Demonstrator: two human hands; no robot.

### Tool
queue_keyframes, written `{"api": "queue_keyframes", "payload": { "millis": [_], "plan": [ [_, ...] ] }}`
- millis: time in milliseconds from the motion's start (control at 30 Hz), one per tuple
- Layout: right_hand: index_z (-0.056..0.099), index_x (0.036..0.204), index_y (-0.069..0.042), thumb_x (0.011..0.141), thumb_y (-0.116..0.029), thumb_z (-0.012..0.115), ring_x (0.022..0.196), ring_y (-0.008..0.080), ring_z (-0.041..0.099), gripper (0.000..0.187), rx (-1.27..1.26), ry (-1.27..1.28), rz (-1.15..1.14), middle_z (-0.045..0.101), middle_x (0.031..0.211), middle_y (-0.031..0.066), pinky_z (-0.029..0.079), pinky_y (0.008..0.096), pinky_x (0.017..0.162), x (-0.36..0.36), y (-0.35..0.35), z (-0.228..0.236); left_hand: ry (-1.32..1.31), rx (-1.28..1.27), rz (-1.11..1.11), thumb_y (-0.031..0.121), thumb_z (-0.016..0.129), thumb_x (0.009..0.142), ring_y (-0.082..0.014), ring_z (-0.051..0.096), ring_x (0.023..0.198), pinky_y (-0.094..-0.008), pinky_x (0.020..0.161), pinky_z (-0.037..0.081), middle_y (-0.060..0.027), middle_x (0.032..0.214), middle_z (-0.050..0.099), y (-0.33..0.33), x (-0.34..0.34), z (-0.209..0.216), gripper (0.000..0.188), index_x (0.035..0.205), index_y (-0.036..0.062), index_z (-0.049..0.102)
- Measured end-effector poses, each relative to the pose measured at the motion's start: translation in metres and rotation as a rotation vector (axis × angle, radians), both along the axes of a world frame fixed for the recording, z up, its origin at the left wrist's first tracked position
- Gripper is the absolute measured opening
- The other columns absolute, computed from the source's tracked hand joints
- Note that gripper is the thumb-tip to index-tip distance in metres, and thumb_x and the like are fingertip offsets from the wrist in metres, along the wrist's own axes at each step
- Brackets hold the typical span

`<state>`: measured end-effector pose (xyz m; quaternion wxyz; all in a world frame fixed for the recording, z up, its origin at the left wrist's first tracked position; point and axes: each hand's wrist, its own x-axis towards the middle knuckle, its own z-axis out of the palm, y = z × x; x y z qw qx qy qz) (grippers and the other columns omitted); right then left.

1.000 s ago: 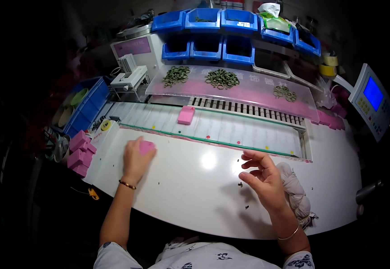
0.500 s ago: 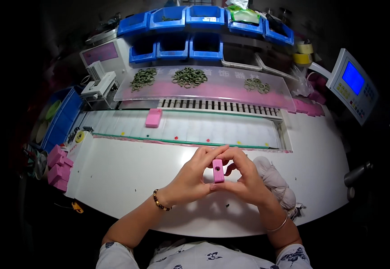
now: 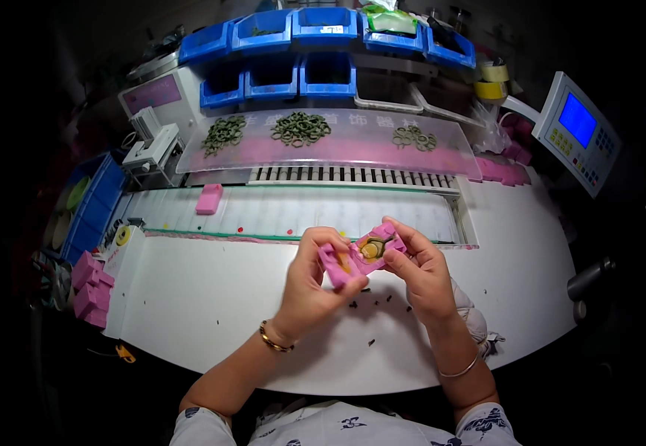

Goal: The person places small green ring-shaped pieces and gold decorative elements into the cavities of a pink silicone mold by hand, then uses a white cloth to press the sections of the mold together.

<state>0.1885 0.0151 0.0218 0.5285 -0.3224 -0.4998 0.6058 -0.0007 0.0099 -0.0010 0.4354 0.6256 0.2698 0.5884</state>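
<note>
A pink rubber mould stands opened like a book above the white table. My left hand [image 3: 312,279] grips its left half [image 3: 340,266], whose inner face has a yellowish patch. My right hand [image 3: 423,279] pinches the right half [image 3: 391,232] between thumb and fingers. In the hollow of that half lies a dark green ring-shaped piece [image 3: 384,241] beside a round yellowish area [image 3: 369,251]. Small dark crumbs [image 3: 371,343] are scattered on the table below the mould.
Another pink mould [image 3: 208,199] lies on the white conveyor belt [image 3: 323,210]. Green rings [image 3: 301,129] sit in several piles on a clear shelf [image 3: 360,152]. Pink blocks [image 3: 91,290] are stacked at the left. White gloves [image 3: 471,316] lie by my right forearm. A control panel [image 3: 579,134] stands right.
The mould, closed half a second ago, is now parted into two halves, showing the green piece inside. Dark crumbs now lie beneath it. The mould on the belt has shifted left.
</note>
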Motion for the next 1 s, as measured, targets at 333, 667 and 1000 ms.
{"api": "queue_keyframes", "payload": {
  "millis": [333,667,1000],
  "plan": [
    [0.061,0.124,-0.001,0.089,0.003,0.057,0.097,0.0127,0.061,0.035,0.258,-0.302,0.124,0.066,0.109,0.0089,0.048,0.0259,0.088,-0.007,-0.007,0.003,-0.477,-0.66,-0.452,0.029,0.064,0.093,-0.0153,0.055,0.105,-0.0314,0.09,0.049,-0.0051,0.11,0.051,-0.014,0.003,0.004,0.031,0.109,0.0083,0.047],
    [0.047,0.138,-0.007,0.069,-0.029,0.083,0.118,0.0321,0.042,0.08,0.727,-0.8,-0.063,0.046,0.128,0.0148,0.032,0.0416,0.101,-0.03,-0.023,0.01,-0.568,-0.84,-0.221,0.022,0.058,0.088,-0.0171,0.059,0.066,-0.0311,0.06,0.051,-0.0063,0.078,0.06,-0.007,-0.011,0.0,0.015,0.089,0.0066,0.055],
    [0.067,0.095,-0.014,0.071,-0.012,0.076,0.101,0.0227,0.055,0.025,1.044,-0.937,-0.389,0.062,0.106,0.0013,0.037,0.0367,0.086,-0.039,-0.029,0.008,-0.399,-0.6,-0.05,0.01,0.055,0.087,-0.005,0.038,0.056,-0.0213,0.05,0.032,0.0022,0.062,0.046,-0.008,-0.004,0.002,0.021,0.068,0.0046,0.051]
  ]
}}
